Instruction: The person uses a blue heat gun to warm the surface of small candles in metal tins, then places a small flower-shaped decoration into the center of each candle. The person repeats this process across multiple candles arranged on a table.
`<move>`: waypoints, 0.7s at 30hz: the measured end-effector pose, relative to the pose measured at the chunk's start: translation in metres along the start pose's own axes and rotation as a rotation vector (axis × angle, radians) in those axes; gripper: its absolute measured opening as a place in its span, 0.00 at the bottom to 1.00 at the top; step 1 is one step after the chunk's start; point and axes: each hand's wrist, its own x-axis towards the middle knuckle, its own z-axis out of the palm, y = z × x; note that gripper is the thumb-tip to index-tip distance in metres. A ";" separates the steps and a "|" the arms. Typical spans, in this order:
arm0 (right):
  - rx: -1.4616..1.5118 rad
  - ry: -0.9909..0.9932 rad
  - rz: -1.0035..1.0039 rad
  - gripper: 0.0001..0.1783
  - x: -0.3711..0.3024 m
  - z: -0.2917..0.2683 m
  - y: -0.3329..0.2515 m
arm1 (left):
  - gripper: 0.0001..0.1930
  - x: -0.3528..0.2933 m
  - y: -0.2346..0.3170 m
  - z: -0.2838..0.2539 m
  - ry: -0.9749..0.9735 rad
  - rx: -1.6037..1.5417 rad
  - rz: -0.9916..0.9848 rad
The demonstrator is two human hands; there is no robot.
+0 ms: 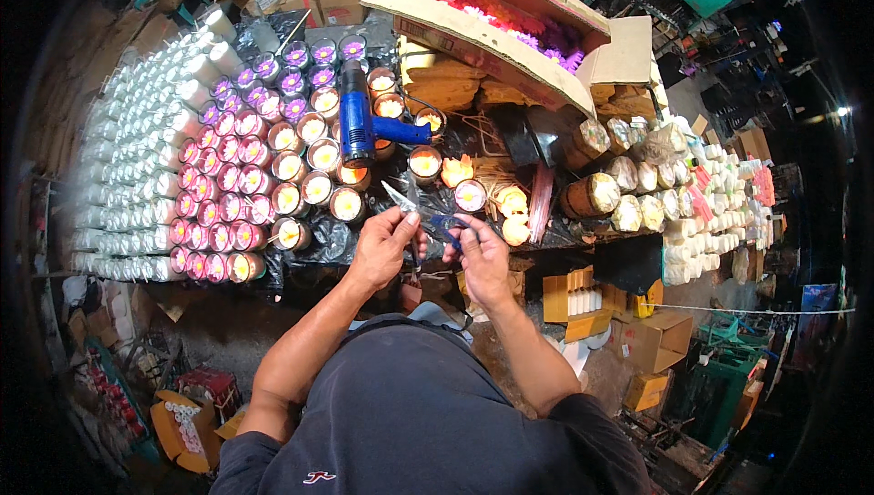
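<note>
A pair of scissors [445,223] with dark blue handles is held between my hands at the table's front edge. My right hand [485,263] is closed round the handles. My left hand [382,244] is pinched close by the pale pointed blade; whether it grips the blade or something thin is too small to make out. Just beyond, a blue heat gun [358,126] lies across several candles in glasses. Near my right hand stands a candle with a pink flower [470,194], beside orange petal-shaped pieces [458,171].
Rows of white candle glasses [132,167] and pink-flowered candles [218,213] fill the left of the table. An opened cardboard box [492,35] of red and purple flowers sits at the back. Wrapped bundles [592,194] lie to the right. Boxes [651,340] stand on the floor.
</note>
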 end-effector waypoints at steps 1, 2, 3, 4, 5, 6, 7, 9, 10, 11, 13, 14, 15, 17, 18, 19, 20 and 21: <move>-0.137 0.023 -0.013 0.18 -0.007 0.008 -0.003 | 0.14 0.000 -0.004 -0.004 0.023 -0.047 0.005; -0.148 0.032 -0.081 0.16 -0.011 0.009 -0.003 | 0.14 -0.001 0.000 -0.007 0.031 0.132 0.021; -0.187 0.033 -0.066 0.16 -0.011 0.005 -0.007 | 0.14 -0.003 0.004 -0.011 -0.007 0.200 -0.003; -0.227 0.034 -0.051 0.15 -0.010 -0.005 -0.016 | 0.15 -0.008 0.010 -0.016 -0.045 0.270 -0.027; -0.265 0.036 -0.032 0.15 -0.011 -0.015 -0.023 | 0.15 -0.016 0.021 -0.018 -0.083 0.338 -0.056; -0.300 0.038 -0.078 0.15 -0.011 -0.020 -0.030 | 0.13 -0.024 0.036 -0.019 -0.180 0.399 -0.117; -0.285 0.079 -0.062 0.16 -0.016 -0.015 -0.028 | 0.12 -0.029 0.032 -0.015 -0.134 0.341 -0.085; -0.258 0.159 -0.039 0.16 -0.029 0.009 -0.012 | 0.12 -0.048 0.018 -0.001 -0.041 0.225 -0.011; -0.235 0.138 0.064 0.17 -0.044 0.020 0.009 | 0.12 -0.045 -0.003 -0.003 0.091 0.534 0.266; -0.391 0.081 0.030 0.17 -0.059 0.038 0.024 | 0.14 -0.050 0.002 0.011 0.170 0.484 0.194; -0.482 0.054 0.071 0.16 -0.067 0.049 0.030 | 0.18 -0.050 -0.015 0.008 0.241 0.481 0.351; -0.357 0.070 0.120 0.15 -0.065 0.044 0.022 | 0.19 -0.054 -0.006 0.004 0.151 0.516 0.260; -0.225 0.087 0.172 0.15 -0.059 0.035 0.009 | 0.20 -0.059 0.014 -0.004 0.060 0.556 0.162; -0.382 0.037 0.014 0.16 -0.051 0.016 0.003 | 0.18 -0.061 0.014 -0.025 0.099 0.525 0.033; -0.400 0.073 0.016 0.17 -0.058 0.029 0.019 | 0.17 -0.058 0.007 -0.019 0.141 0.384 -0.018; -0.418 0.110 0.018 0.18 -0.068 0.049 0.040 | 0.16 -0.055 0.001 -0.010 0.183 0.243 -0.071; -0.590 0.131 -0.010 0.20 -0.083 0.075 0.029 | 0.16 -0.057 0.003 0.000 0.167 0.296 0.069; -0.639 0.190 -0.142 0.22 -0.079 0.074 0.045 | 0.15 -0.059 0.007 0.004 0.152 0.348 0.210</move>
